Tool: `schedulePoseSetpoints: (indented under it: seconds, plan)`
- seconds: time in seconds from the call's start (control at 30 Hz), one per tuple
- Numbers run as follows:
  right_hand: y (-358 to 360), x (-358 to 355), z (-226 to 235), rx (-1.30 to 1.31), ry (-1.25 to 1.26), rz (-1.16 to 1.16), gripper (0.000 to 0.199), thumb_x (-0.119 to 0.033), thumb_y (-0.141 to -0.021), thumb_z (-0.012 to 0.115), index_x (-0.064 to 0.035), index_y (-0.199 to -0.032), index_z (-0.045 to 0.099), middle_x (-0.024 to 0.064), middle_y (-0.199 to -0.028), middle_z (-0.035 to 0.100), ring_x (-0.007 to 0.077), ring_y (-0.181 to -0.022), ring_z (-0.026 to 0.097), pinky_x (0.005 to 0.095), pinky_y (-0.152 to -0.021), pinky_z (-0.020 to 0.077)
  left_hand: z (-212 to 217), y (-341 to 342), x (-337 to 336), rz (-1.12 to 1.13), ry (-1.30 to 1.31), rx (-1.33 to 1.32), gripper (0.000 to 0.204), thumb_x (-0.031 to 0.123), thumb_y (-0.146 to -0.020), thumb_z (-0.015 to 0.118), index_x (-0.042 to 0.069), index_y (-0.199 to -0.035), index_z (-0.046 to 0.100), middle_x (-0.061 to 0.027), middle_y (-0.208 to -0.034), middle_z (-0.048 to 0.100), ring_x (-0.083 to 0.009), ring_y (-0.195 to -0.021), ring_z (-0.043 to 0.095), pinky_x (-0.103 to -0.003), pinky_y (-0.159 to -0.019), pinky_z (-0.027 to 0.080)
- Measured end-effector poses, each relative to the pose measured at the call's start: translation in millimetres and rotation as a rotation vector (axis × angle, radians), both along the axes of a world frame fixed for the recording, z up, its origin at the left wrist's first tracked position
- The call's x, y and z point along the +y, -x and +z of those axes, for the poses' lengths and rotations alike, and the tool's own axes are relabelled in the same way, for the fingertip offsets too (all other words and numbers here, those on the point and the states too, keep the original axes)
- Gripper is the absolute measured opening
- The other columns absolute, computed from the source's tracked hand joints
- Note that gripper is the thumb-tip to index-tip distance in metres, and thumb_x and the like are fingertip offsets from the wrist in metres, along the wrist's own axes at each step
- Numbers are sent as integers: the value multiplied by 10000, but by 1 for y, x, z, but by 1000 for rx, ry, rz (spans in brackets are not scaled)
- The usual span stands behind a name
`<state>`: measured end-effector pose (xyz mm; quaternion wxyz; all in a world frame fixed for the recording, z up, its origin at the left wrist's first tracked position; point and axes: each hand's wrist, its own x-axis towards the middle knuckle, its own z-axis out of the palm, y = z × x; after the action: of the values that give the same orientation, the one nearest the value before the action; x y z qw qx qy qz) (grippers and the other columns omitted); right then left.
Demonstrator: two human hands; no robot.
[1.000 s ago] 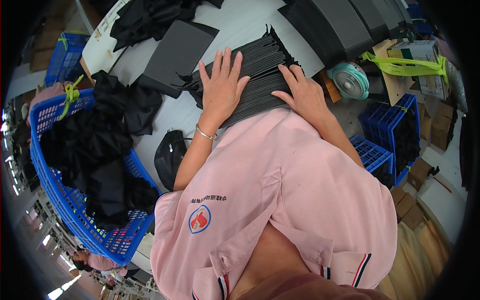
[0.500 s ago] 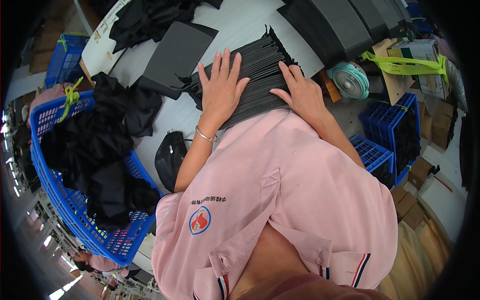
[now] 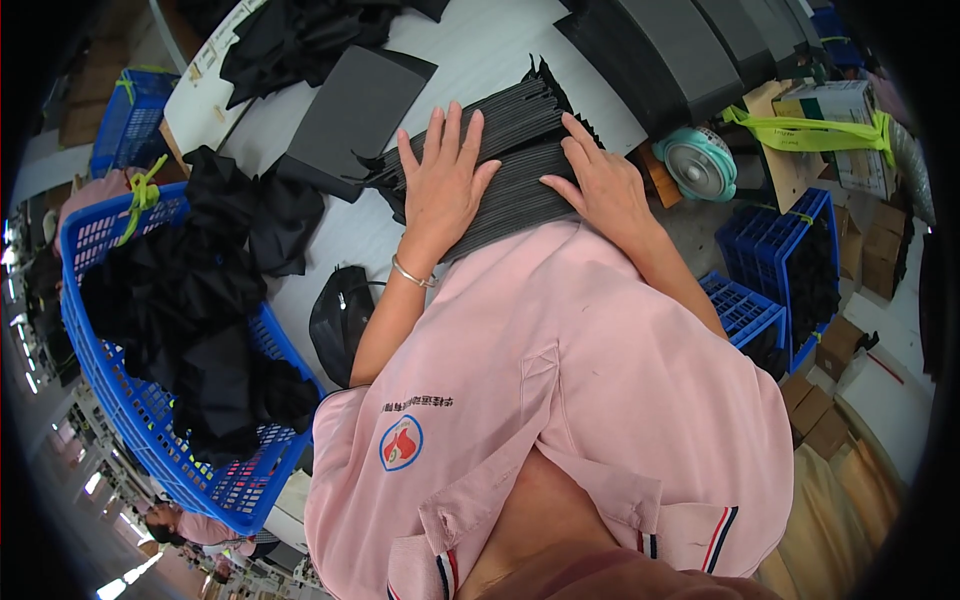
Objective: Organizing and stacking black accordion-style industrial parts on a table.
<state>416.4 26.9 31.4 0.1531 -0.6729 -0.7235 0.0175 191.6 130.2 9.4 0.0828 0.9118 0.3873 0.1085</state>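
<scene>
A stack of thin black pieces (image 3: pixel 520 205), probably cloth, lies on the table against the front of my pink shirt, its many edges showing as close parallel lines. My left hand (image 3: pixel 445 190) rests flat on the stack's left part, fingers spread and thumb apart. On its right part lies my right hand (image 3: pixel 608 187), with index finger and thumb apart and the other fingers slightly bent. Neither hand grips anything that I can see. Some ends of the stack stick out unevenly at its left and far sides. A dark grey flat sheet (image 3: pixel 360 105) lies beyond my left hand.
A blue plastic basket (image 3: pixel 150 415) heaped with black cloth (image 3: pixel 215 330) stands at left. A small black bag-like item (image 3: pixel 340 315) sits near my left forearm. Dark panels (image 3: pixel 665 55) lie far right, with a teal fan (image 3: pixel 697 165) and blue crates (image 3: pixel 775 270) beyond my right arm.
My right hand's fingers have shifted slightly away from me and straightened a little. A dark line between the stack's layers shows more plainly between my hands. My left hand has barely moved.
</scene>
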Motion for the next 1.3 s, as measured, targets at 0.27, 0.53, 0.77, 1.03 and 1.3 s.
schedulePoseSetpoints:
  seconds: [0.27,0.53,0.77,1.03,1.3]
  plan:
    - [5,-1,-1,-56,-83,2,534,-430,-892,761,-9,-1174,594,132,-1229,623,207,-626,636,330,-577,514,1,1,0,1,-6,-7,656,479,-1051,517,158,-1607,377,-117,-1673,328,-311,-1546,295,-656,-1220,152]
    - [11,11,8,-62,96,-100,747,-503,-914,710,-10,-1443,520,101,-1128,573,219,-643,645,324,-570,533,-1,0,-1,-8,-19,-37,654,457,-1036,552,137,-1586,401,-136,-1651,353,-328,-1533,312,-671,-1205,177]
    - [11,10,1,-102,1,-66,740,-523,-917,694,15,-1405,555,90,-1060,563,192,-581,604,317,-547,516,0,0,-1,-13,-40,-70,658,440,-1017,590,115,-1564,425,-156,-1622,388,-341,-1515,338,-689,-1190,204]
    - [10,6,1,-129,-28,-59,672,-480,-900,726,27,-1325,609,96,-1116,583,198,-608,613,313,-577,520,-1,1,-1,4,-1,-30,660,480,-1046,527,168,-1608,379,-116,-1679,319,-310,-1549,292,-649,-1226,147]
    - [6,7,9,-42,-135,2,535,-385,-899,758,34,-1210,638,126,-1350,589,204,-669,633,335,-622,523,-1,1,-3,0,2,-18,654,479,-1049,518,173,-1610,376,-112,-1681,314,-308,-1552,284,-653,-1226,143]
